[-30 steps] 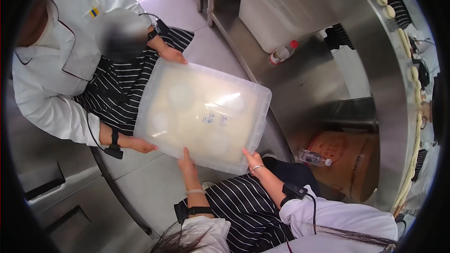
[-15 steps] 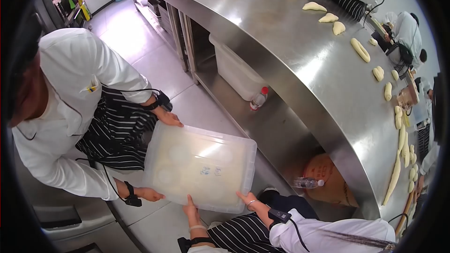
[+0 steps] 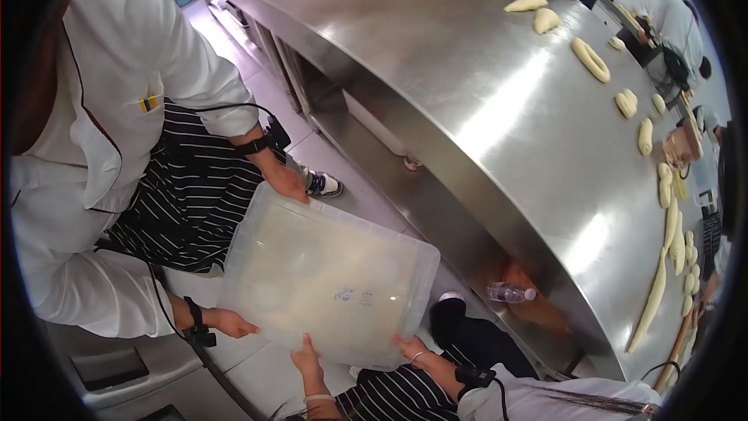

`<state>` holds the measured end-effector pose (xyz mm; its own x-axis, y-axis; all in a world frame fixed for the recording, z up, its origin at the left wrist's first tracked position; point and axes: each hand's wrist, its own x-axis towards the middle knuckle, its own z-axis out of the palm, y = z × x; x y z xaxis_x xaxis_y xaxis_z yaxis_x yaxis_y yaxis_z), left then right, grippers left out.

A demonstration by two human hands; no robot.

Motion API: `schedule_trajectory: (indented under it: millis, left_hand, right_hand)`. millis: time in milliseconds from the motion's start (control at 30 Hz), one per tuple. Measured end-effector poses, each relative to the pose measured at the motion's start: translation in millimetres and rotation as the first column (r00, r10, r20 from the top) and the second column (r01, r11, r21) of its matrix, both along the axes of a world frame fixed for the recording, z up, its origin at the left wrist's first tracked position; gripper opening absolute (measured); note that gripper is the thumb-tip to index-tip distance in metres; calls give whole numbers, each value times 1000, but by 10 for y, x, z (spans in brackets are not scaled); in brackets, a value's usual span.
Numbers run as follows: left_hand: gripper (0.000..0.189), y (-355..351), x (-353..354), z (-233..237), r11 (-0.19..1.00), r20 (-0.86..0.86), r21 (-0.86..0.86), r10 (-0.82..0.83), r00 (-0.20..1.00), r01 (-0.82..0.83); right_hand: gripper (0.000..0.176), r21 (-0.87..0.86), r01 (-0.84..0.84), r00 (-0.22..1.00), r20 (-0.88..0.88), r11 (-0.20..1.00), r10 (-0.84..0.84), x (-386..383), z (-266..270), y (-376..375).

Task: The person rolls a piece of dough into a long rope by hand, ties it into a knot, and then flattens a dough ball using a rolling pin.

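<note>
A wide translucent plastic box (image 3: 312, 265) with a lid is held level between me and a co-worker facing me. Pale round shapes, probably dough, show dimly through it, and blue handwriting (image 3: 354, 296) marks the lid. My left hand (image 3: 307, 355) grips the near edge, thumb on top and other fingers mostly hidden beneath. On the near right corner, my right hand (image 3: 410, 348) is closed in the same way. The co-worker's two hands (image 3: 227, 322) (image 3: 287, 184) are at the opposite side of the box.
A long steel table (image 3: 374, 23) curves along the right, bearing several shaped dough pieces (image 3: 590, 60). On its lower shelf lie a clear bottle (image 3: 510, 292) and a brown container (image 3: 538, 308). A steel cabinet (image 3: 109, 366) stands lower left. Other people (image 3: 674, 39) work beyond the table.
The co-worker appears nearer and larger, and the box looks slightly bigger and lower on its left side. My view has shifted; all hands remain on or at the box.
</note>
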<state>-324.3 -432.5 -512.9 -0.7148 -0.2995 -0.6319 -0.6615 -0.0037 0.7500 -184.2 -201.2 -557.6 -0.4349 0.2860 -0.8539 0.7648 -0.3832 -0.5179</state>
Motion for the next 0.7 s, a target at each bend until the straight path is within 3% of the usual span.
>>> schedule_trajectory:
  millis: [100, 167, 233, 300, 333, 400, 467, 533, 600, 700]
  left_hand:
    - [38, 118, 88, 253, 998, -48, 58, 21, 999, -19]
    - [34, 376, 73, 479, 995, -24, -53, 79, 997, -80]
    - [33, 583, 62, 584, 996, -108, 7, 86, 990, -86]
    - [32, 802, 54, 734, 993, -179, 72, 101, 979, -89]
    - [32, 913, 10, 841, 994, -181, 70, 96, 979, -85]
    - [32, 1088, -67, 993, 995, -184, 64, 92, 979, -82]
    - [36, 1204, -96, 1086, 989, -390, 129, 118, 913, -72]
    - [36, 1223, -77, 1184, 994, -367, 85, 96, 925, -69]
    - [37, 1185, -111, 1223, 997, -340, 40, 70, 938, -60]
    - [37, 1173, -48, 1075, 975, -273, 181, 179, 945, -133]
  right_hand:
    - [57, -40, 26, 991, -127, 999, -31, 200, 195, 59]
    - [52, -123, 42, 985, -159, 992, -62, 147, 504, 263]
    - [50, -96, 67, 983, -167, 993, -82, 183, 447, 438]
    - [49, -69, -3, 997, -72, 998, -2, -8, 1009, 719]
    - [49, -74, -3, 998, -65, 997, -2, 8, 1007, 780]
    - [49, -178, 111, 966, -213, 978, -148, 18, 892, 897]
    - [48, -165, 126, 956, -244, 978, -165, 27, 878, 939]
    - [48, -166, 144, 940, -285, 976, -187, 11, 770, 981]
    - [51, -154, 98, 976, -176, 983, -125, 18, 653, 1072]
    - [50, -122, 73, 975, -202, 990, -97, -183, 1371, 1137]
